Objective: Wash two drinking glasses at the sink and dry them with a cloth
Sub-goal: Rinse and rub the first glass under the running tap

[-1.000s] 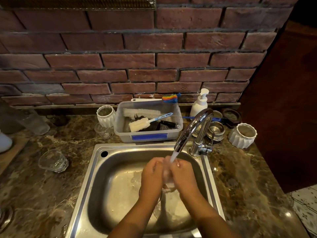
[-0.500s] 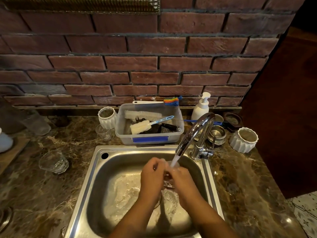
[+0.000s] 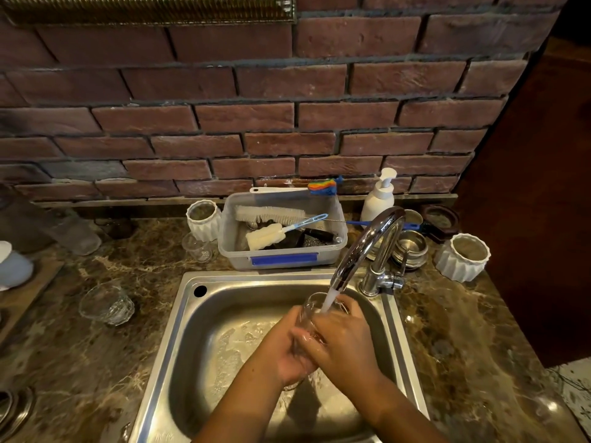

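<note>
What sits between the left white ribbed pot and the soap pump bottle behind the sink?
Head view: a clear plastic tub holding brushes stands between the white ribbed pot and the soap pump bottle.

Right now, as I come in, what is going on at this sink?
A person holds a clear drinking glass in both hands, left hand and right hand, under water running from the curved chrome tap over the stainless steel sink. Another clear faceted glass stands on the brown marble counter, left of the sink. No drying cloth is in view.
</note>
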`<state>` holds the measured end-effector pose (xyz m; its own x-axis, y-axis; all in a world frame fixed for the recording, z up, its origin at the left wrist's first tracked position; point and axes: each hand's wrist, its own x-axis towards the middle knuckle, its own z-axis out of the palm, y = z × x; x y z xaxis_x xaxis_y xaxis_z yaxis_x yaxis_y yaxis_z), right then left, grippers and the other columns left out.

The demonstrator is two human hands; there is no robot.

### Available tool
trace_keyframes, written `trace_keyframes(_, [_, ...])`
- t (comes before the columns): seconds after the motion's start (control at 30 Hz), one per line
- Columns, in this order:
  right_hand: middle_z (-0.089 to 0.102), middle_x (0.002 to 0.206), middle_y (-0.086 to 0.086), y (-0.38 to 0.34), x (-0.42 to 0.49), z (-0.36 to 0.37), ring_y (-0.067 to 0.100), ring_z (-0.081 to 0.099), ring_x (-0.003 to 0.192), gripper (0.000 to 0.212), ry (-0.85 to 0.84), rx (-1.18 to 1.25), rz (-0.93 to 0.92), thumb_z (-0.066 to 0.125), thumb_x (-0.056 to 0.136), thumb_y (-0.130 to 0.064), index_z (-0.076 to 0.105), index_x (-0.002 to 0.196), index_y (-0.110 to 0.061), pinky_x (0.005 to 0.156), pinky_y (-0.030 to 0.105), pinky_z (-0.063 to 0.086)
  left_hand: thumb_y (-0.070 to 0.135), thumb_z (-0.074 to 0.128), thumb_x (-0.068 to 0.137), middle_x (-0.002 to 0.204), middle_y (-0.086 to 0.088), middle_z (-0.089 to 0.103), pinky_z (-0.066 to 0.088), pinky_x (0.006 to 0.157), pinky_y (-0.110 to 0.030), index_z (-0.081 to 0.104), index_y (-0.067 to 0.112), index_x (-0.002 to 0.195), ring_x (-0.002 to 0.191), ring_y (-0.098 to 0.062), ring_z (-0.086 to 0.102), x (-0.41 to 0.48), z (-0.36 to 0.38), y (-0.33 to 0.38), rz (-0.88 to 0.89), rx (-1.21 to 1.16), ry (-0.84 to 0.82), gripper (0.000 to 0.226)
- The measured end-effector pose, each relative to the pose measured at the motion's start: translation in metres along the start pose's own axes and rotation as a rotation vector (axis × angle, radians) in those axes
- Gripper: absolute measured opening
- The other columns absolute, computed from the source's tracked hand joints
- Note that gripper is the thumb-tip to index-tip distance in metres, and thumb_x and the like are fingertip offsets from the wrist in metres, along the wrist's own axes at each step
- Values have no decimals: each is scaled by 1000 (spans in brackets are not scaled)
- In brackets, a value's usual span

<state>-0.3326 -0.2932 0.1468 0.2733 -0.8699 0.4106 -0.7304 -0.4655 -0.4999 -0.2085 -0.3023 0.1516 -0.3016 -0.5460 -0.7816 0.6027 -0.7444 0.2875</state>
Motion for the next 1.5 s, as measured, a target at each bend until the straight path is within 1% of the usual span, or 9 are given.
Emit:
trace_keyframes(0.07, [76,78,-10,-1,-2,-1,-1,66,85,32,-57,124,138,55,90,-52,73,80,-27,109,36,41,22,78,75,76,-12,73,60,56,-33,77,7,79,62,-24,72,2,2,-1,67,43,33,16])
trace_keyframes(0.2, [75,77,5,-10,2,-1,19,73,78,36,-146,539,601,56,95,-43,76,83,-14,78,48,60,27,55,99,78,-11,70,50,52,-29,69,13,88,62,-18,62,8,8,-5,495,388,248,23])
trace_keyframes(0.37, [79,97,14,-16,10,-6,30,74,96,33,-88,1303,1196,49,102,-32,76,99,-13,91,48,55,23,59,98,87,8,68,52,66,-16,68,28,87,81,-6,65,8,1,-8,1099,1019,328,16])
trace_keyframes(0.47, [75,94,22,-14,12,-2,29,70,88,37,-103,1089,1110,50,102,-34,73,93,-6,89,50,55,23,58,99,86,8,69,54,63,-18,68,30,87,79,-4,65,8,-1,-11,1042,914,265,18])
trace_keyframes(0.6, [74,68,3,-17,9,-2,10,73,65,33,-109,685,677,59,98,-36,74,76,-16,59,21,55,29,52,101,84,-14,74,50,50,-28,70,17,96,65,-19,68,5,5,-12,591,467,255,23])
trace_keyframes(0.83, [76,84,-13,-1,-1,-7,3,61,87,35,-318,297,187,50,89,-52,77,90,-30,90,32,48,28,75,85,93,-19,77,63,64,-38,74,4,101,71,-28,75,-9,-6,5,64,-33,48,29])
trace_keyframes(1.1, [77,83,6,-8,7,11,21,75,82,20,-85,913,883,62,96,-27,75,85,-18,77,43,60,25,53,101,82,0,70,50,55,-23,67,29,83,71,-13,65,6,9,-13,841,618,345,23])
trace_keyframes(1.27, [77,96,14,-3,18,-1,27,72,91,25,-72,1375,1182,58,99,-27,75,100,-9,78,42,55,29,55,95,91,17,61,48,70,-12,65,31,88,90,-2,60,8,2,-14,1253,1140,377,13])
trace_keyframes(1.5, [75,69,1,-8,14,1,12,73,68,26,-109,595,548,60,95,-34,75,78,-20,64,32,58,29,54,100,89,-9,75,53,48,-25,69,15,102,72,-19,72,4,11,-2,458,360,221,21])
